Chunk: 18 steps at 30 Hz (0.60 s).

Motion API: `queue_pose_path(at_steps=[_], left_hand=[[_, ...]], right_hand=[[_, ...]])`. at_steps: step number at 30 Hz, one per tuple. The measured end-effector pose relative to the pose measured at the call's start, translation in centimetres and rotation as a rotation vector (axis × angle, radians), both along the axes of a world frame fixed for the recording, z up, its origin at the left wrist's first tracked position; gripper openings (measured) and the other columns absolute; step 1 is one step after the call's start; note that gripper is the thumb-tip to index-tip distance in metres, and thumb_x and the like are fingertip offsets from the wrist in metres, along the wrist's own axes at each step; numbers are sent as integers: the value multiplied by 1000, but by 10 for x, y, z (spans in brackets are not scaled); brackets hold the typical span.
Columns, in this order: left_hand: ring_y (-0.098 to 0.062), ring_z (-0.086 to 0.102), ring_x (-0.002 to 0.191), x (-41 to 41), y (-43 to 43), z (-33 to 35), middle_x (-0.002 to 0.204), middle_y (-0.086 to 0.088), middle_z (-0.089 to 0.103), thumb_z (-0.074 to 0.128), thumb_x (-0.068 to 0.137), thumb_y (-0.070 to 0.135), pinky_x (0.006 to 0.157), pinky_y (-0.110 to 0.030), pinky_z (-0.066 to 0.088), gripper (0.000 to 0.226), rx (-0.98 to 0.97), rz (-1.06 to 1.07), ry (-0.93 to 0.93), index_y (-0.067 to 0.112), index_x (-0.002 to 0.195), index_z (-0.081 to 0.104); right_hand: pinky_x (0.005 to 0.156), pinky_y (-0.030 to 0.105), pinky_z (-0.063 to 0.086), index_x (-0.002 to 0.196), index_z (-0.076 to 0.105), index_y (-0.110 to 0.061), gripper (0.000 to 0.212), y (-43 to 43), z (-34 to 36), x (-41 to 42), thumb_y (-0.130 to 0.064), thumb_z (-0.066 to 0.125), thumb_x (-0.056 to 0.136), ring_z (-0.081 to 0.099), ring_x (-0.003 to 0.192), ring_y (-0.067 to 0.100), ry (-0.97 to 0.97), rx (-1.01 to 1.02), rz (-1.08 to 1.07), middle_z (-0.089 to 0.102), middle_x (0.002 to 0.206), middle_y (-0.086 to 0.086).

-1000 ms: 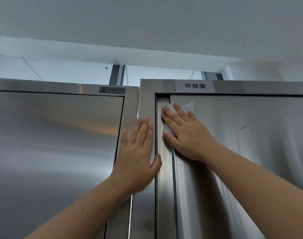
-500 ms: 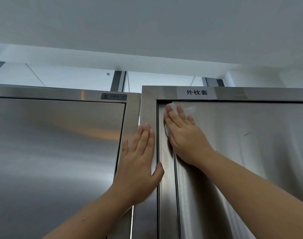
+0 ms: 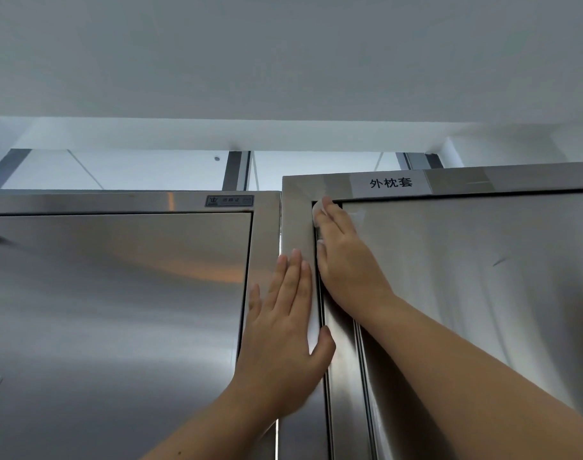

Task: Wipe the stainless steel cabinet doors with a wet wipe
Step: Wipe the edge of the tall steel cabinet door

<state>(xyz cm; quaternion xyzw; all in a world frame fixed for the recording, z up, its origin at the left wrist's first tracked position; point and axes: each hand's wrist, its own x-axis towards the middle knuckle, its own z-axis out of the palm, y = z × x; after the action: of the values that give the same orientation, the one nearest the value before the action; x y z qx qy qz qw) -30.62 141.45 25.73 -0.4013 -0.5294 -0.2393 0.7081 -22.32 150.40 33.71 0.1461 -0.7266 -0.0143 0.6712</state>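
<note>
Pressing a thin white wet wipe [image 3: 317, 212] against the top left corner of the right-hand brushed stainless steel cabinet door [image 3: 466, 293], the right hand [image 3: 346, 263] lies flat, fingers straight. The left hand [image 3: 283, 327] rests flat, fingers straight and together, on the steel frame [image 3: 296, 227] between this door and the left steel door [image 3: 117, 293].

Bare left hand [image 3: 283, 330], bare right hand [image 3: 348, 263], bare forearms [image 3: 482, 380], short nails

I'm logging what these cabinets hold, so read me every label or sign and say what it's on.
"外枕套": white label on the right cabinet's top frame.
Dark nameplate on the left cabinet's top frame: print too small and blurred to read.
Nothing else legible.
</note>
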Motion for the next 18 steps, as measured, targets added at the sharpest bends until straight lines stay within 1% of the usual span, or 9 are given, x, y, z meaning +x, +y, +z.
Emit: queue_pose_path(at_steps=[2,4,6,8,10,12,14,16,18], left_hand=[[-17,10,143,0,0,0,155,-7,25,40,80,38,104,-56,19,74,4,-6,2,4,146,33],[-17,10,143,-1,0,-1,155,-6,25,41,81,38,105,-55,19,74,5,-9,4,4,146,32],[-16,10,143,-2,-1,-1,155,-6,24,41,81,38,105,-54,19,74,5,-15,4,5,146,30],[-16,9,143,-2,-1,-1,155,-5,24,40,81,38,105,-54,19,74,6,-24,-3,5,146,28],[-16,9,143,-1,-1,-1,155,-5,24,40,81,38,105,-54,20,74,6,-22,-7,5,146,29],[-16,10,143,-1,-1,-1,154,-5,25,41,80,38,105,-54,22,74,4,-20,-9,5,146,31],[-15,9,143,-1,-1,-1,155,-4,24,41,80,38,106,-52,23,74,-3,-40,-19,6,147,30],[-11,4,145,0,-2,-1,156,1,18,40,81,39,109,-50,20,75,-23,-79,-42,11,149,26],[-8,-1,145,2,-2,-1,157,3,14,39,82,40,112,-48,15,74,-45,-109,-55,14,150,22]], right_hand=[[113,26,22,148,24,-6,53,-3,-1,-3,0,36,97,15,144,19,32,0,21,10,158,4],[103,23,30,143,31,-1,49,-4,-3,-4,1,39,95,30,138,22,104,6,45,20,153,10],[87,24,40,134,42,4,42,-5,-3,-7,3,44,92,50,116,28,161,-5,33,35,141,16],[81,31,48,124,51,9,36,-6,-2,-11,3,45,90,57,103,36,226,-13,-54,48,126,21],[84,48,52,115,59,12,41,-5,0,-14,-7,37,85,60,103,43,212,-33,-193,61,110,24],[89,55,45,112,62,10,53,0,2,-16,-18,30,82,59,108,44,224,16,-327,66,108,23],[103,54,33,124,56,7,65,-2,-2,-11,-30,20,85,46,126,41,152,33,-323,57,127,23],[115,44,6,144,32,-1,82,-3,-7,-6,-48,2,84,15,144,29,9,12,-294,29,152,15],[114,35,-11,150,8,-6,79,-5,-10,-2,-58,2,92,-6,146,19,-99,-7,-286,3,159,9]])
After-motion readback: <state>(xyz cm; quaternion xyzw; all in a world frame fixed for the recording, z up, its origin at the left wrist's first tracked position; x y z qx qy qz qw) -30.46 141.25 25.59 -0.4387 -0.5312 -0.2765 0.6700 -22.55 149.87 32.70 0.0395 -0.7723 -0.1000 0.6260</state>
